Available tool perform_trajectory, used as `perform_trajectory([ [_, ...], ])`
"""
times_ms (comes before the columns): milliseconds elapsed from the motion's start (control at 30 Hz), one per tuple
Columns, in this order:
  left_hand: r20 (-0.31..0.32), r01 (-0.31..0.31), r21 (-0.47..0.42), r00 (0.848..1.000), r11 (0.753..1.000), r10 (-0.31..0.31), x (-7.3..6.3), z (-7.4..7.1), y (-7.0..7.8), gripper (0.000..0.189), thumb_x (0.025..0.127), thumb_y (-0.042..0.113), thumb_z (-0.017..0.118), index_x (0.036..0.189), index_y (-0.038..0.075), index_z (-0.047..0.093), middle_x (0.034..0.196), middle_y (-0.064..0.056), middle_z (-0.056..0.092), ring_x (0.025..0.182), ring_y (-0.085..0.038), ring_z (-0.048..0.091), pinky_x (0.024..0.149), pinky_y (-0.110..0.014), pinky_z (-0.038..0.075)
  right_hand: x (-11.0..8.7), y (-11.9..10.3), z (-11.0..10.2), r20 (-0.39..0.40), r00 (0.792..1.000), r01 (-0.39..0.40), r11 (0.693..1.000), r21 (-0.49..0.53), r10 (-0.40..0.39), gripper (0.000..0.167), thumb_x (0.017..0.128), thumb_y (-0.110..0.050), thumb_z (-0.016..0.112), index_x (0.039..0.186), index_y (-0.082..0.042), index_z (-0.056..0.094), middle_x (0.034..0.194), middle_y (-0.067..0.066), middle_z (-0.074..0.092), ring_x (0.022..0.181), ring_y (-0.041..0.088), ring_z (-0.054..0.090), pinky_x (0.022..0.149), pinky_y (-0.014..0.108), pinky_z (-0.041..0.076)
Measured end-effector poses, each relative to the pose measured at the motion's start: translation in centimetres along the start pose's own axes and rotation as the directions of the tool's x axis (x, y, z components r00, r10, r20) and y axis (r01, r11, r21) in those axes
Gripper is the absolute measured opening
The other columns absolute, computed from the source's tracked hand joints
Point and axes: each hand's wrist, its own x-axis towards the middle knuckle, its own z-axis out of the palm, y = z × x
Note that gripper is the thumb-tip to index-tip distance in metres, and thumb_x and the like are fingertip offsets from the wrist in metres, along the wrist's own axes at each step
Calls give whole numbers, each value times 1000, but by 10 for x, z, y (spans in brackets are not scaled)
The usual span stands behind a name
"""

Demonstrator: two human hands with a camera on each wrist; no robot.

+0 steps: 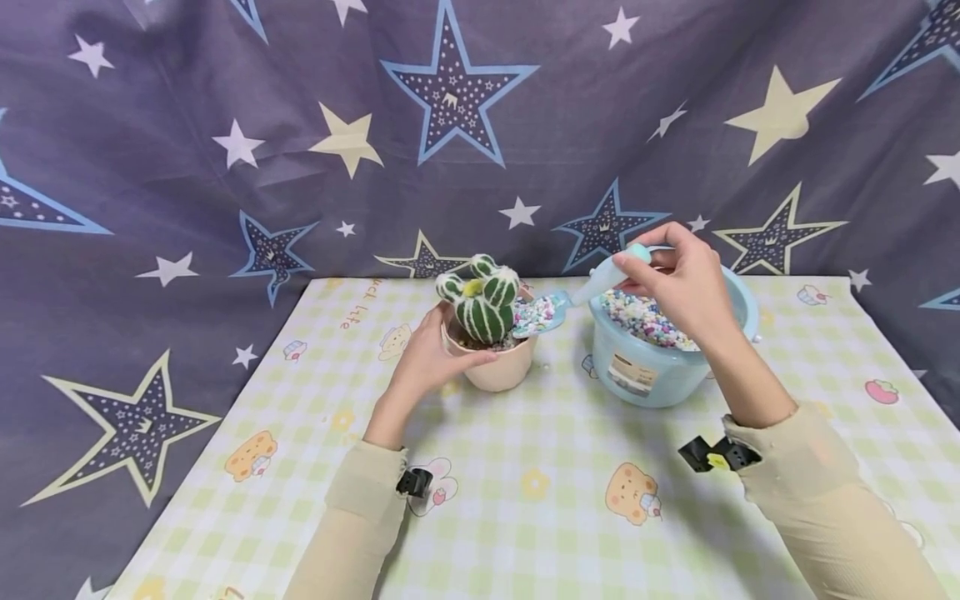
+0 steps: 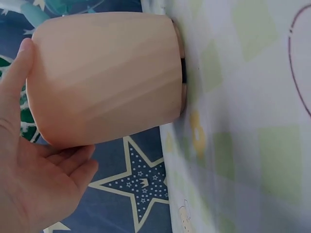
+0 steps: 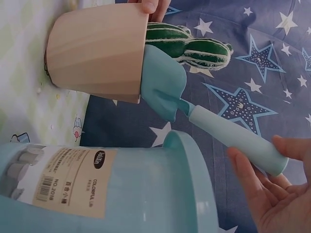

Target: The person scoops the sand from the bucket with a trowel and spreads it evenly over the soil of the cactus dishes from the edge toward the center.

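Note:
In the head view a green cactus (image 1: 484,318) with white fuzzy ribs stands upright in a pale pink flower pot (image 1: 498,373). My left hand (image 1: 429,360) holds this pot from the left, thumb across its front near the rim. My right hand (image 1: 684,279) grips the end of a light blue trowel (image 1: 597,282) by its handle. Colourful small pebbles (image 1: 536,315) fill the trowel's blade, which is at the pot's right rim beside the cactus. From the right wrist view, the blade's underside (image 3: 164,80) overlaps the rim.
Right of the pot stands a light blue bucket (image 1: 648,379) holding more multicoloured pebbles (image 1: 645,321), below my right hand. A checked tablecloth (image 1: 465,533) covers the table. A dark curtain (image 1: 300,75) with stars hangs behind the table's far edge.

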Motion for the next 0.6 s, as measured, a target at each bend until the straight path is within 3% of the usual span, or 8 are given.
perform_trajectory([
  [333,-49,16,50,999,999,-13,-4,2,6,122,69,66,81,158,7,23,159,-17,36,144,-37,39,119,-53,35,-3,-4,1,3,1000,-6,1000,-3,6,32,94,-29,70,113,-6,57,74,-20,71,64,0,72,66,17,60],
  [600,-78,34,93,997,995,-27,-7,6,8,121,68,69,80,156,5,26,154,-19,41,139,-38,45,116,-52,40,-4,-5,7,-5,1000,1,1000,1,-1,31,94,-27,71,111,-5,57,86,-7,77,65,1,72,67,21,61],
])
